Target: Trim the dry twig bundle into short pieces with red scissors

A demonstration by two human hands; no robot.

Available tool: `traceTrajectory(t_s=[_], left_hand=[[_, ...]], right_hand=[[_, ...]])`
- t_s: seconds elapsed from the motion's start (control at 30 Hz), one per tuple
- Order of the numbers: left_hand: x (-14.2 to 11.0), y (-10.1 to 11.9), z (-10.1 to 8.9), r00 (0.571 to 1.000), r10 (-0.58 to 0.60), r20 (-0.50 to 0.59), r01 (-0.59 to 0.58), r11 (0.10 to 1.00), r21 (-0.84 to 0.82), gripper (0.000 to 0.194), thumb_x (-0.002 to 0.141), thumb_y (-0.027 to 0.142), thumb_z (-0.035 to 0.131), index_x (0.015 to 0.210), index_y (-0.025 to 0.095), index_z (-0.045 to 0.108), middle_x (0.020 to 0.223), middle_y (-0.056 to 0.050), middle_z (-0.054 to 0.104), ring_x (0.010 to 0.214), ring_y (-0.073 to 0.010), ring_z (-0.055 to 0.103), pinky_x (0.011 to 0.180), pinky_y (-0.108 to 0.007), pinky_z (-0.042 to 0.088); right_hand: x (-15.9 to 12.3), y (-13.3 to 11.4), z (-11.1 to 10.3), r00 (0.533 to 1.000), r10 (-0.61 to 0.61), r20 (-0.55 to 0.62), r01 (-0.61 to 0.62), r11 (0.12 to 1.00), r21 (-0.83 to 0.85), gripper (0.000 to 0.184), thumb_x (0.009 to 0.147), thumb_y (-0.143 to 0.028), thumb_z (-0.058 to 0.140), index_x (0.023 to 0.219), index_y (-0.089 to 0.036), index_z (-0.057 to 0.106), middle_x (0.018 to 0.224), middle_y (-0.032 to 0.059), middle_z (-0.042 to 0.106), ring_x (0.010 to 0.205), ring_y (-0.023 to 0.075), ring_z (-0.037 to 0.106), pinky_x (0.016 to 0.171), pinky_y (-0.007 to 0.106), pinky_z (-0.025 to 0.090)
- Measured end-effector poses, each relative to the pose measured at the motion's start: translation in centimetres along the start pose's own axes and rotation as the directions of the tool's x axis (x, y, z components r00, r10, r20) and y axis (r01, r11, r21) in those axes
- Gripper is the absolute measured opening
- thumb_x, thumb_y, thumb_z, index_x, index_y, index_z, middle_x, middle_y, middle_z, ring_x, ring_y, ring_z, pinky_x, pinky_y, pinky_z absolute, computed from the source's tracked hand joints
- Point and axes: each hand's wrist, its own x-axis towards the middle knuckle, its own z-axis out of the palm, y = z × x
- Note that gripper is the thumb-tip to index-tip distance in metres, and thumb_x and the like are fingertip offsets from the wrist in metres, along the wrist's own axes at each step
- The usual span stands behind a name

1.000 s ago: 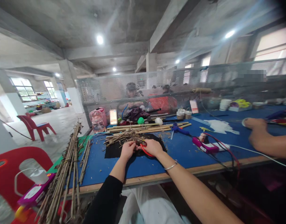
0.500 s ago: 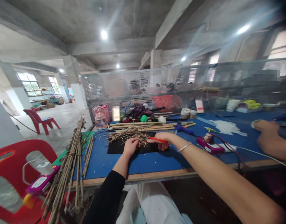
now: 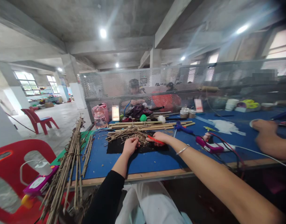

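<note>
Over the black mat my left hand is closed, thumb and fingertips pinched together. Whatever it may hold is too small to make out. Just right of it, my right hand is wrapped round a red-handled tool; the fingers hide much of it, and I cannot tell its exact kind. Small brown plant chips lie heaped beneath and beyond both hands. A pile of thin dry twigs rests on the back left of the mat.
A tied bundle of dry stalks leans over the left table edge beside a red chair. Long sticks lie behind the mat. To the right are a blue glue gun, a purple power strip with cables, and another person's arm.
My right hand and the red-handled tool have shifted slightly left, and the tool's handle is tilted more steeply. My left hand stays pinched in nearly the same place.
</note>
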Motion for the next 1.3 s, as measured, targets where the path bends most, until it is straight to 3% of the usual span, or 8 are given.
traceTrajectory(t_s=[0.1, 0.23, 0.47, 0.63, 0.77, 0.93, 1.1, 1.3], left_hand=[[0.0, 0.1, 0.1, 1.000, -0.008, -0.001, 0.008, 1.000, -0.009, 0.021, 0.074, 0.026, 0.054, 0.089, 0.013, 0.060, 0.068, -0.003, 0.063, 0.054, -0.0089, 0.056, 0.044, -0.016, 0.034], [-0.1, 0.2, 0.1, 1.000, -0.012, -0.007, 0.012, 1.000, -0.013, 0.021, 0.075, 0.026, 0.052, 0.091, 0.014, 0.059, 0.071, -0.004, 0.064, 0.056, -0.0090, 0.057, 0.044, -0.016, 0.035], [-0.2, 0.5, 0.1, 1.000, -0.027, -0.009, 0.026, 0.999, -0.040, 0.020, 0.078, 0.024, 0.049, 0.092, 0.014, 0.057, 0.074, -0.004, 0.063, 0.057, -0.0079, 0.057, 0.045, -0.015, 0.036], [-0.3, 0.7, 0.1, 0.999, -0.033, -0.014, 0.033, 0.998, -0.056, 0.022, 0.078, 0.027, 0.049, 0.096, 0.014, 0.054, 0.070, -0.002, 0.059, 0.050, -0.0063, 0.055, 0.042, -0.014, 0.033], [-0.1, 0.4, 0.0, 0.997, 0.068, -0.043, -0.068, 0.998, -0.017, 0.023, 0.079, 0.029, 0.048, 0.093, 0.014, 0.056, 0.059, 0.003, 0.053, 0.040, -0.0037, 0.043, 0.039, -0.015, 0.030], [0.0, 0.0, -0.1, 0.993, 0.107, -0.045, -0.107, 0.994, -0.001, 0.024, 0.077, 0.029, 0.050, 0.096, 0.016, 0.055, 0.063, 0.002, 0.054, 0.044, -0.0050, 0.045, 0.038, -0.015, 0.030], [-0.2, 0.0, -0.1, 0.995, 0.100, 0.004, -0.100, 0.995, -0.008, 0.027, 0.074, 0.031, 0.054, 0.095, 0.015, 0.056, 0.069, -0.002, 0.060, 0.050, -0.0067, 0.051, 0.040, -0.015, 0.034], [-0.3, 0.1, 0.0, 0.996, 0.082, 0.024, -0.082, 0.997, -0.013, 0.025, 0.074, 0.034, 0.054, 0.089, 0.015, 0.058, 0.077, -0.004, 0.065, 0.053, -0.0075, 0.053, 0.043, -0.015, 0.037]], right_hand=[[-0.1, -0.1, 0.5, 0.988, -0.115, -0.107, 0.121, 0.991, 0.053, 0.061, 0.063, -0.074, 0.044, 0.064, -0.015, 0.061, 0.058, 0.0056, 0.062, 0.050, 0.0142, 0.055, 0.047, 0.023, 0.040], [0.1, -0.4, 1.8, 0.887, -0.253, -0.386, 0.156, 0.952, -0.263, 0.059, 0.064, -0.072, 0.044, 0.060, -0.016, 0.061, 0.063, 0.0067, 0.063, 0.060, 0.0172, 0.056, 0.053, 0.024, 0.036], [0.2, -0.7, 5.3, 0.808, -0.250, -0.533, 0.149, 0.963, -0.227, 0.051, 0.068, -0.066, 0.046, 0.084, -0.020, 0.062, 0.082, 0.0062, 0.066, 0.074, 0.0182, 0.059, 0.058, 0.022, 0.035], [0.2, -1.3, 5.1, 0.766, -0.250, -0.592, 0.204, 0.968, -0.144, 0.049, 0.071, -0.065, 0.043, 0.077, -0.019, 0.061, 0.074, 0.0050, 0.064, 0.066, 0.0159, 0.056, 0.059, 0.022, 0.035], [-0.2, -0.9, 5.4, 0.718, -0.262, -0.645, 0.217, 0.965, -0.150, 0.044, 0.071, -0.063, 0.046, 0.078, -0.021, 0.059, 0.079, 0.0036, 0.063, 0.070, 0.0157, 0.056, 0.062, 0.022, 0.036], [-1.4, -0.4, 6.3, 0.734, -0.251, -0.631, 0.198, 0.968, -0.154, 0.038, 0.072, -0.056, 0.050, 0.089, -0.023, 0.059, 0.089, 0.0032, 0.062, 0.081, 0.0160, 0.056, 0.068, 0.023, 0.037], [-1.9, -0.9, 7.0, 0.778, -0.278, -0.563, 0.171, 0.957, -0.236, 0.045, 0.070, -0.057, 0.054, 0.096, -0.021, 0.056, 0.095, 0.0056, 0.060, 0.091, 0.0189, 0.054, 0.072, 0.026, 0.037], [-1.5, -0.9, 7.4, 0.758, -0.316, -0.570, 0.171, 0.940, -0.294, 0.055, 0.066, -0.062, 0.055, 0.097, -0.017, 0.054, 0.100, 0.0094, 0.056, 0.093, 0.0217, 0.051, 0.076, 0.029, 0.037]])
